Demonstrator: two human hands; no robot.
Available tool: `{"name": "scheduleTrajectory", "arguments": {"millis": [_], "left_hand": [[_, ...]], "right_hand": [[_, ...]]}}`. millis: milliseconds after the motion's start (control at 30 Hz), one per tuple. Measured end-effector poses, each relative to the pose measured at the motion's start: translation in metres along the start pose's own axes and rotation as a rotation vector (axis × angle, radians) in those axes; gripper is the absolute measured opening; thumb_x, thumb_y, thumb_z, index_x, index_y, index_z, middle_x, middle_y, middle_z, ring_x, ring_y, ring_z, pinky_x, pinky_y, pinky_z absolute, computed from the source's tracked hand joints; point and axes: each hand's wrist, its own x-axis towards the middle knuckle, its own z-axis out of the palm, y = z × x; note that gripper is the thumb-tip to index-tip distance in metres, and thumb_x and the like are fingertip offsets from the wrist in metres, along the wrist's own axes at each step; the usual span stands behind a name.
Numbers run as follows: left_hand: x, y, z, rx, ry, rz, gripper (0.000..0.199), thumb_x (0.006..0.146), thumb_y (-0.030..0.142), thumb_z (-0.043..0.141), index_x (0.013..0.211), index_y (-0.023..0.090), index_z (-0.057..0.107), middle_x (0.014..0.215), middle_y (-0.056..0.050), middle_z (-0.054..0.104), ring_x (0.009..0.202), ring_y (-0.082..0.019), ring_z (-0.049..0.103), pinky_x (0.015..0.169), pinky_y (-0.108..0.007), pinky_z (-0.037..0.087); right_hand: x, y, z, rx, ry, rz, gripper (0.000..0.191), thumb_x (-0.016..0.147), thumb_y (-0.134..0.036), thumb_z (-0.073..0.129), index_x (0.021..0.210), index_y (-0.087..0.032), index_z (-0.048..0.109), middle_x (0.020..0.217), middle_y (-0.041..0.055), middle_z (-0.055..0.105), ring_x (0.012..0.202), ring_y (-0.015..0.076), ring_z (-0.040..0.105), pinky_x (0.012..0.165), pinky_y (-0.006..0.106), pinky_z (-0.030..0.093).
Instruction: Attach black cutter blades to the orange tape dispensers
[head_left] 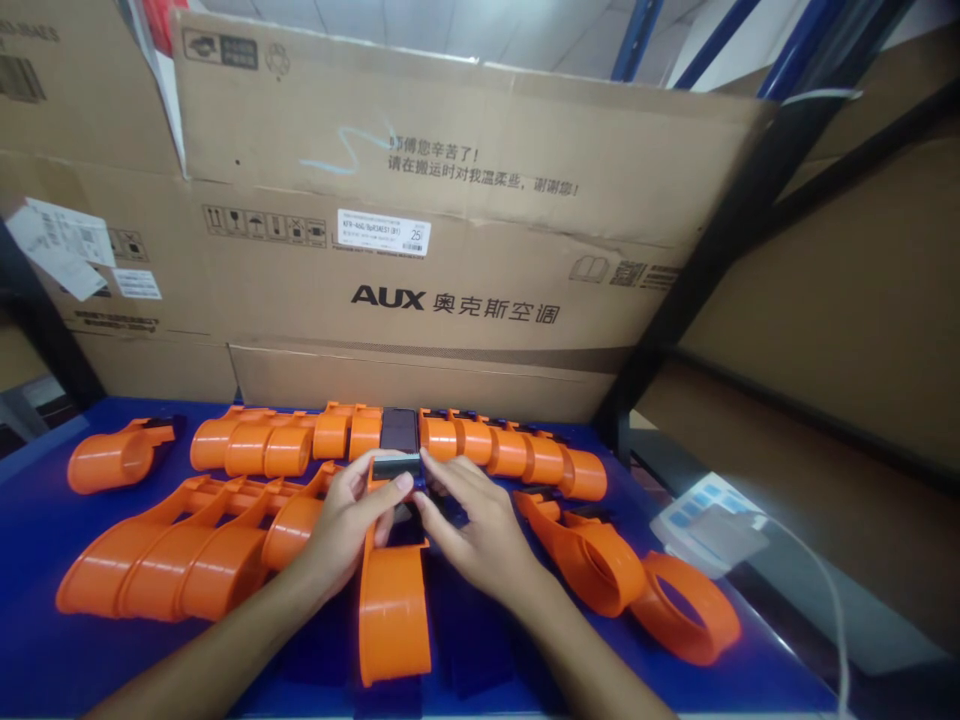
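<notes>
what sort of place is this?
Probably a workshop or small assembly station: rows of matching orange plastic parts on a blue tabletop, AUX air-conditioner cardboard standing behind it, and a dark slanting post beside that.

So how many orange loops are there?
18 visible: one loop between left hand and right hand, two at right, four front left, one far left, five each side of the dark block. More may hide.

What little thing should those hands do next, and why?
Perhaps the right hand should gently press the dark strip while the left hand steadies the orange piece: the left thumb is at the strip, and the right fingertips are close to its end.
</notes>
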Motion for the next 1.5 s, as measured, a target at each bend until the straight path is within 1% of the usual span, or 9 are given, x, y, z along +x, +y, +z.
{"name": "scheduleTrajectory", "arguments": {"millis": [133, 333, 433, 800, 1000, 1100, 1233, 1333, 1500], "left_hand": [[0.001, 0.001, 0.001, -0.037, 0.027, -0.037, 0.033, 0.077, 0.043, 0.079, 0.092, 0.018, 0.065, 0.051, 0.008, 0.052, 0.036, -0.004, 0.036, 0.040, -0.019, 0.028], [-0.001, -0.002, 0.003, -0.033, 0.025, -0.050, 0.036, 0.077, 0.045, 0.079, 0.097, 0.017, 0.066, 0.054, 0.006, 0.055, 0.038, -0.005, 0.039, 0.040, -0.017, 0.030], [-0.002, -0.001, 0.003, -0.033, 0.023, -0.048, 0.035, 0.077, 0.044, 0.079, 0.095, 0.017, 0.066, 0.054, 0.006, 0.055, 0.038, -0.004, 0.039, 0.039, -0.017, 0.029], [-0.002, 0.000, 0.002, -0.017, -0.030, -0.030, 0.033, 0.080, 0.042, 0.078, 0.098, 0.018, 0.066, 0.051, 0.008, 0.052, 0.037, -0.004, 0.038, 0.038, -0.017, 0.028], [-0.004, 0.003, 0.001, -0.002, -0.037, -0.013, 0.030, 0.082, 0.040, 0.077, 0.099, 0.019, 0.065, 0.053, 0.008, 0.052, 0.037, -0.004, 0.039, 0.039, -0.017, 0.029], [-0.003, 0.002, 0.000, 0.009, -0.029, 0.000, 0.031, 0.082, 0.040, 0.077, 0.099, 0.019, 0.064, 0.054, 0.008, 0.053, 0.036, -0.004, 0.039, 0.039, -0.018, 0.029], [-0.002, -0.003, -0.001, 0.033, -0.033, 0.033, 0.028, 0.084, 0.041, 0.074, 0.096, 0.019, 0.063, 0.062, 0.006, 0.057, 0.036, -0.004, 0.041, 0.038, -0.018, 0.030], [-0.002, -0.007, -0.002, 0.056, -0.048, 0.044, 0.028, 0.086, 0.045, 0.071, 0.094, 0.019, 0.063, 0.066, 0.005, 0.059, 0.035, -0.004, 0.043, 0.037, -0.018, 0.031], [-0.004, -0.009, -0.003, 0.102, -0.050, 0.048, 0.029, 0.088, 0.047, 0.069, 0.095, 0.019, 0.064, 0.055, 0.007, 0.052, 0.032, -0.005, 0.039, 0.035, -0.018, 0.030]], "right_hand": [[-0.001, 0.003, 0.001, -0.077, -0.044, -0.085, 0.061, 0.093, -0.014, 0.054, 0.152, -0.022, 0.042, 0.103, 0.0099, 0.071, 0.087, 0.0233, 0.065, 0.081, 0.042, 0.059], [-0.006, 0.002, 0.013, -0.226, 0.023, -0.117, 0.069, 0.091, -0.008, 0.049, 0.157, -0.017, 0.032, 0.095, 0.0102, 0.070, 0.082, 0.0233, 0.065, 0.077, 0.040, 0.062], [-0.009, -0.001, 0.018, -0.286, 0.058, -0.120, 0.073, 0.090, -0.006, 0.048, 0.159, -0.016, 0.027, 0.089, 0.0089, 0.069, 0.076, 0.0224, 0.065, 0.074, 0.038, 0.063], [-0.015, -0.003, 0.019, -0.427, 0.045, -0.165, 0.073, 0.092, -0.006, 0.047, 0.160, -0.012, 0.020, 0.079, 0.0069, 0.066, 0.070, 0.0226, 0.064, 0.071, 0.037, 0.063], [-0.012, -0.002, 0.015, -0.382, 0.020, -0.173, 0.076, 0.093, -0.007, 0.048, 0.161, -0.012, 0.015, 0.081, 0.0072, 0.068, 0.072, 0.0233, 0.065, 0.072, 0.038, 0.062], [-0.009, 0.001, 0.010, -0.301, 0.011, -0.179, 0.075, 0.093, -0.008, 0.050, 0.161, -0.015, 0.020, 0.089, 0.0088, 0.071, 0.077, 0.0237, 0.067, 0.075, 0.039, 0.062], [-0.007, 0.004, 0.004, -0.235, 0.018, -0.197, 0.064, 0.091, -0.015, 0.061, 0.152, -0.017, 0.040, 0.098, 0.0116, 0.073, 0.083, 0.0251, 0.069, 0.077, 0.041, 0.061], [-0.007, 0.003, 0.004, -0.219, 0.077, -0.158, 0.050, 0.090, -0.017, 0.064, 0.139, -0.017, 0.053, 0.091, 0.0102, 0.073, 0.078, 0.0238, 0.069, 0.073, 0.039, 0.061], [-0.009, -0.002, 0.008, -0.142, 0.156, -0.109, 0.040, 0.089, -0.014, 0.061, 0.129, -0.018, 0.058, 0.081, 0.0054, 0.071, 0.067, 0.0196, 0.067, 0.065, 0.034, 0.060]]}}
